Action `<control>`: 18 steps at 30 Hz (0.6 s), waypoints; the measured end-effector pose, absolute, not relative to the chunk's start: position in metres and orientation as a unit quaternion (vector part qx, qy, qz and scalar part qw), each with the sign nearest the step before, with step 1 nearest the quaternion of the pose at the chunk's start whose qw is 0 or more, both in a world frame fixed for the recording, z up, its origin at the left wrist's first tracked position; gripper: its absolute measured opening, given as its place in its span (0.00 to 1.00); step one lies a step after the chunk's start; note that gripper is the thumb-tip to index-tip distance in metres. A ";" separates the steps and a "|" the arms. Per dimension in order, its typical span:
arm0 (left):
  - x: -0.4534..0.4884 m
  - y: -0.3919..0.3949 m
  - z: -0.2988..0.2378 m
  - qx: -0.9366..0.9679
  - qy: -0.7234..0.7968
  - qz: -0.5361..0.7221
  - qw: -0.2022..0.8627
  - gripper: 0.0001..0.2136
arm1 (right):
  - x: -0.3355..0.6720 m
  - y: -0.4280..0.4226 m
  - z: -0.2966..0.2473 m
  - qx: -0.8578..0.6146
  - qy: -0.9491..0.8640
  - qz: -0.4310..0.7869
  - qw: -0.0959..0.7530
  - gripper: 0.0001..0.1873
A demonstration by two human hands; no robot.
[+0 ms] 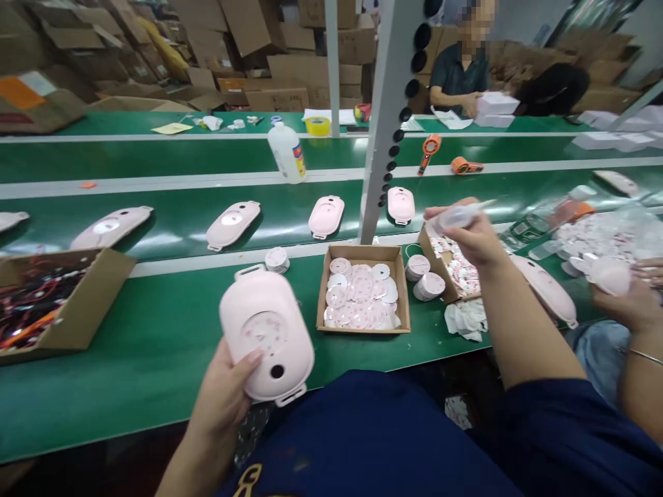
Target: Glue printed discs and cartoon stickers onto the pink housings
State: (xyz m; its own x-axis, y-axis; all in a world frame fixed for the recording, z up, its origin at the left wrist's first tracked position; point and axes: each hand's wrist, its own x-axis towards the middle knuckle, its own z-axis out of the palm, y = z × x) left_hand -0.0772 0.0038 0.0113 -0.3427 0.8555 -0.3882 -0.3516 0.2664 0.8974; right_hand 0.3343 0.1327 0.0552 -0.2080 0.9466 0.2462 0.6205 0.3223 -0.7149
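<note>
My left hand (225, 397) grips a pink plastic housing (266, 333) from below, thumb on its face beside a round recess and a small dark hole. My right hand (474, 235) is stretched out to the right and closed around a small translucent squeeze bottle (456, 216), over a tilted carton of round discs (448, 266). An open cardboard box of round sticker discs (362, 290) lies between the two hands on the green bench (155, 345).
Several pink housings (233, 224) lie along the green conveyor belt. A box of red wires (39, 300) sits at left. A neighbour's hand (629, 297) at right holds a pink part. A white bottle (286, 152), tape roll (318, 125) and a seated person (460, 69) are beyond.
</note>
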 end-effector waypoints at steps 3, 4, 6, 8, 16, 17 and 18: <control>-0.056 0.005 0.005 0.275 0.538 0.542 0.584 0.30 | 0.312 0.078 0.066 -0.391 -0.732 0.307 0.466 0.26; -0.048 0.005 0.004 0.304 0.521 0.529 0.596 0.29 | 0.302 0.060 0.067 -0.384 -0.744 0.298 0.459 0.24; -0.036 0.005 0.004 0.368 0.499 0.505 0.600 0.28 | 0.281 0.026 0.070 -0.385 -0.796 0.265 0.383 0.21; -0.028 0.003 0.004 0.427 0.494 0.489 0.579 0.28 | 0.263 0.001 0.073 -0.381 -0.840 0.212 0.323 0.22; -0.021 -0.010 0.000 0.533 0.436 0.480 0.544 0.28 | 0.246 -0.025 0.089 -0.414 -0.880 0.097 0.213 0.22; -0.021 -0.012 -0.001 0.533 0.436 0.479 0.545 0.28 | 0.247 -0.025 0.090 -0.415 -0.881 0.091 0.208 0.22; -0.021 -0.013 0.000 0.533 0.435 0.478 0.545 0.28 | 0.247 -0.026 0.091 -0.413 -0.883 0.085 0.204 0.22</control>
